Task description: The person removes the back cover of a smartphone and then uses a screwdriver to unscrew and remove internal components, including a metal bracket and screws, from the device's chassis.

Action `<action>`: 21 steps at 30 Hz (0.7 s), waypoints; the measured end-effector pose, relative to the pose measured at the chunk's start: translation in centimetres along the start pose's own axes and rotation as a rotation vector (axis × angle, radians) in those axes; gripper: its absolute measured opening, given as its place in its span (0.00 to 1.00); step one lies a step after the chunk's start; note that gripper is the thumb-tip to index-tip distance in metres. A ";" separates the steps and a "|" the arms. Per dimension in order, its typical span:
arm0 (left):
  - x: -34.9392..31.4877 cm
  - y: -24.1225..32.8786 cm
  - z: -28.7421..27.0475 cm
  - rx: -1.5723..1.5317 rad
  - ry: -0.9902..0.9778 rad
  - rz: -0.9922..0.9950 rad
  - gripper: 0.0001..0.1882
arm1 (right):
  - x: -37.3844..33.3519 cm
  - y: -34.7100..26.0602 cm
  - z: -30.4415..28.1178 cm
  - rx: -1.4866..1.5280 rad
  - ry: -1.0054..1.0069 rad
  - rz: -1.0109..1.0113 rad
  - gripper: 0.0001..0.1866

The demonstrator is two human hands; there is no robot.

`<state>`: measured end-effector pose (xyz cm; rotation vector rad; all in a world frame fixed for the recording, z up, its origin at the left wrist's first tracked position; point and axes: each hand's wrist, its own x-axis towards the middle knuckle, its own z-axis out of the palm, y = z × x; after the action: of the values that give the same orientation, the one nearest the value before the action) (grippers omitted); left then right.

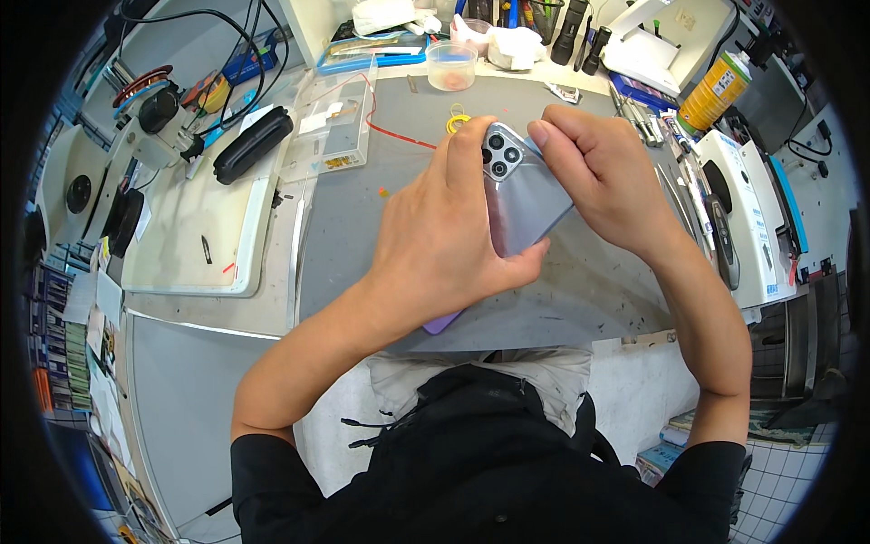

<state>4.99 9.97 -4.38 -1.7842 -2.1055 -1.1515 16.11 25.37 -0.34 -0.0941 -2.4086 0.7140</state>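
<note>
Okay, your left hand [435, 227] has its fingers wrapped round the left side of the phone [526, 213], thumb along the lower end, camera side up above the table [349, 254]. Your right hand [607, 177] is at the phone's upper right corner, fingers curled in, thumb against them; can't tell if they're gripping its edge. Yellow coil [458, 121] sits just beyond, clear tub [451, 68] farther back.

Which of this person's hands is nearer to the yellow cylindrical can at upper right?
Right. The right hand is left of the can and lower in view; the left hand is farther left, gripping the shiny bluish-grey phone.
</note>
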 end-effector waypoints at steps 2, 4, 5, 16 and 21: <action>0.0 0.1 0.0 -0.004 0.004 0.016 0.52 | 0.0 0.0 -0.1 0.007 -0.009 0.020 0.17; 0.0 0.1 0.1 -0.023 0.013 0.004 0.53 | 0.1 -0.1 -0.2 0.007 -0.020 0.031 0.17; 0.0 0.1 0.2 -0.033 0.018 -0.002 0.53 | 0.2 -0.2 -0.3 0.007 -0.026 0.037 0.17; 0.0 0.2 0.3 -0.047 -0.015 -0.026 0.53 | 0.5 -0.5 -0.4 -0.051 -0.038 0.010 0.17; 0.1 0.4 0.2 -0.047 0.016 0.018 0.52 | 0.3 -0.4 -1.1 -0.027 -0.083 0.048 0.18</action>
<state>5.36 10.18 -4.33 -1.8048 -2.0657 -1.2165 16.52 25.62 0.77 -0.1364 -2.5032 0.7200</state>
